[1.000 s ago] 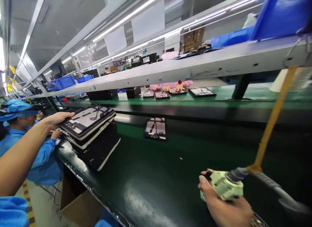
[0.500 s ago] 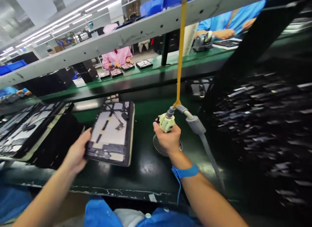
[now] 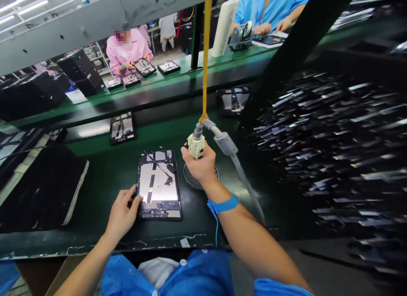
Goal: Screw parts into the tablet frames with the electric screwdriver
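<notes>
An opened tablet point(image 3: 159, 181), its inner parts facing up, lies on the green bench in front of me. My left hand point(image 3: 123, 209) grips its left edge, thumb over the near corner side and fingers along the rim. In my right hand point(image 3: 202, 164) is a cream electric screwdriver point(image 3: 196, 145), held upright with fingers wrapped round it. A yellow strap point(image 3: 206, 54) and a grey cable point(image 3: 226, 144) run from its top; its lower end is hidden by the hand. Beneath that hand sits a round perforated dish point(image 3: 191, 177), partly covered.
A black stack point(image 3: 41, 190) stands at left. Another opened tablet point(image 3: 122, 127) lies farther back, and one more point(image 3: 235, 100) near the dark post point(image 3: 295, 54). Many blurred dark strips point(image 3: 318, 143) crowd the right. Co-workers in pink point(image 3: 130, 48) and blue point(image 3: 270, 7) sit across.
My left hand has brought the tablet rightward and down from a raised, tilted position onto the bench. The camera view has shifted. The right hand still holds the screwdriver above the dish.
</notes>
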A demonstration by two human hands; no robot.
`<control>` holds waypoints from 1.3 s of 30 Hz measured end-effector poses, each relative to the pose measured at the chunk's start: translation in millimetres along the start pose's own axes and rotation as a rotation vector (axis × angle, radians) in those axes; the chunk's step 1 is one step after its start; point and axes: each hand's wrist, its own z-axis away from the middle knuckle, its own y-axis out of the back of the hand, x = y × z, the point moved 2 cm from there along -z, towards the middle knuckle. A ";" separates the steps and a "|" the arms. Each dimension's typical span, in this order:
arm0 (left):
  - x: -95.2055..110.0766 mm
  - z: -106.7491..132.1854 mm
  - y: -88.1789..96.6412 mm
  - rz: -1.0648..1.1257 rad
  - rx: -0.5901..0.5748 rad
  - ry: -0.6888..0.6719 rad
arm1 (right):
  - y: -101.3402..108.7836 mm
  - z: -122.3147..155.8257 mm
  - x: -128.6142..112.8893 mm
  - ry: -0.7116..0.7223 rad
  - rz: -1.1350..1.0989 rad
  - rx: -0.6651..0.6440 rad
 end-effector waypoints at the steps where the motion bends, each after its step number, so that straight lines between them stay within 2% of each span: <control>1: 9.1 -1.9 2.7 -0.093 0.001 -0.121 | -0.4 0.2 -0.4 -0.003 -0.002 -0.008; 3: 33.6 -8.4 -3.7 -0.205 -0.022 -0.369 | -0.7 0.0 -1.1 0.006 -0.010 -0.024; 5: 58.4 -18.5 -24.1 -0.318 -0.082 -0.535 | 0.1 -0.7 -1.8 0.012 -0.011 -0.017; 7: 76.3 -31.3 -49.9 -0.466 -0.112 -0.591 | 1.9 -1.6 -3.1 0.015 -0.003 0.002; 9: 84.9 -43.9 -70.7 -0.562 -0.106 -0.592 | 3.7 -2.5 -4.8 0.028 0.004 0.011; 11: 85.5 -52.8 -79.4 -0.566 -0.111 -0.602 | 4.9 -2.8 -6.1 0.044 0.008 0.008; 13: 80.6 -55.8 -73.2 -0.530 -0.139 -0.625 | 5.1 -2.4 -6.5 0.046 0.012 -0.003; 15: 73.3 -51.4 -55.3 -0.474 -0.192 -0.685 | 4.5 -1.4 -6.4 0.036 0.011 -0.013; 19: 55.9 -23.7 -14.6 -0.364 -0.253 -1.009 | 2.7 0.5 -6.5 0.025 -0.019 -0.008; 22: 37.4 -1.2 -4.0 -0.343 -0.233 -1.182 | 1.9 1.0 -5.5 0.022 -0.037 -0.023; 27: 16.3 13.2 -12.8 -0.289 -0.177 -1.178 | 2.2 0.8 0.1 0.046 -0.019 -0.033; 35: 17.6 15.8 -15.5 -0.285 -0.191 -1.031 | 1.8 3.7 13.3 0.026 0.010 -0.045; 39: 13.6 15.9 -23.5 -0.300 -0.151 -0.921 | 5.9 4.1 16.6 -0.023 0.000 -0.064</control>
